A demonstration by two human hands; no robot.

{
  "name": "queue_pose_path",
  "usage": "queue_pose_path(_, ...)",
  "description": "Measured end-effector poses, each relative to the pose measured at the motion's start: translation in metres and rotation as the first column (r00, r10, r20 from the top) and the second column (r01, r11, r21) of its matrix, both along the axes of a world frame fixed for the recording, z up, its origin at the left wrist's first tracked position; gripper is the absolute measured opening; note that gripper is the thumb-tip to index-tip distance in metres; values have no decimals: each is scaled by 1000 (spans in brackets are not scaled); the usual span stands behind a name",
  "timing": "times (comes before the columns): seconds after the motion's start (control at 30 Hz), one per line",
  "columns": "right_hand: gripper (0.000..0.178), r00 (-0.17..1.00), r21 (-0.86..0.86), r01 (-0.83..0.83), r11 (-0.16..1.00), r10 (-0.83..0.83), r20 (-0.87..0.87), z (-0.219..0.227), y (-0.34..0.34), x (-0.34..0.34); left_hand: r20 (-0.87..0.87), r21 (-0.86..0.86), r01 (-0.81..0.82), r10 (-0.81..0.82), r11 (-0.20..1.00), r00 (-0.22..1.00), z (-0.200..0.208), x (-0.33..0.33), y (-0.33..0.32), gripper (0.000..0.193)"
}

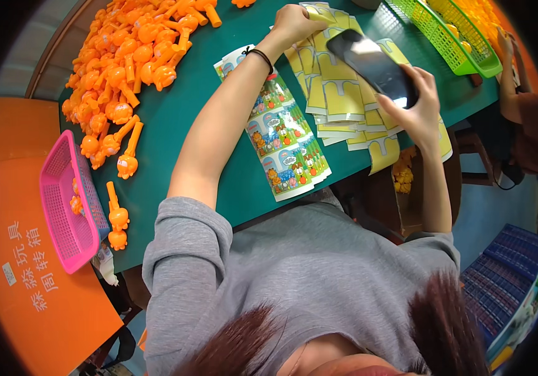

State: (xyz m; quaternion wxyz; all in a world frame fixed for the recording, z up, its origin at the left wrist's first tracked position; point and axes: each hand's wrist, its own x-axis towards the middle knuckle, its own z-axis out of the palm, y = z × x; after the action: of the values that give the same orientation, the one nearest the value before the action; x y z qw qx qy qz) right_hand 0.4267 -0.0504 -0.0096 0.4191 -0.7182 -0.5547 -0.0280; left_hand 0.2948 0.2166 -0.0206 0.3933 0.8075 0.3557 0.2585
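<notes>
My right hand (pixel 418 103) is wrapped round a black smartphone (pixel 369 66), its glossy face catching the light. The phone is tilted above a loose pile of yellow cut-out sheets (pixel 344 103). At the far side of that pile, the fingers of my left hand (pixel 297 26) are pressed together on the edge of a yellow sheet (pixel 323 15). Beneath my left forearm, partly covered by it, lies a stack of colourful cartoon sticker sheets (pixel 284 147) on the green table (pixel 219 194).
Orange plastic cartoon-head toys with handles (pixel 125 62) are heaped at the far left. A pink basket (pixel 72 207) stands at the left edge beside an orange box (pixel 12 207). At the far right is a green basket (pixel 463 37). Another person's arm (pixel 510 69) shows at the right.
</notes>
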Motion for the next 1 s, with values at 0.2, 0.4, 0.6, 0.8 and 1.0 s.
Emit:
queue_pose_path(0.2,70,965,-212,-7,977,62,255,-17,13,-2,-38,354,-110,132,929,991,28,-52,-14,53)
queue_pose_path(0.4,43,888,-93,-457,884,460,13,22,4,-73,-416,277,15,106,961,903,38,-176,-9,64)
queue_pose_path(0.6,46,734,-297,-677,673,648,-205,26,28,-128,-151,32,-64,68,997,986,24,-198,-12,35)
queue_pose_path(0.8,62,797,-98,-579,810,537,-276,18,53,-143,224,-347,72,8,935,974,65,-248,-47,17)
queue_pose_path(1.0,53,218,-206,-976,71,321,-922,46,74,-181,267,-349,-142,243,926,932,60,-312,-73,18)
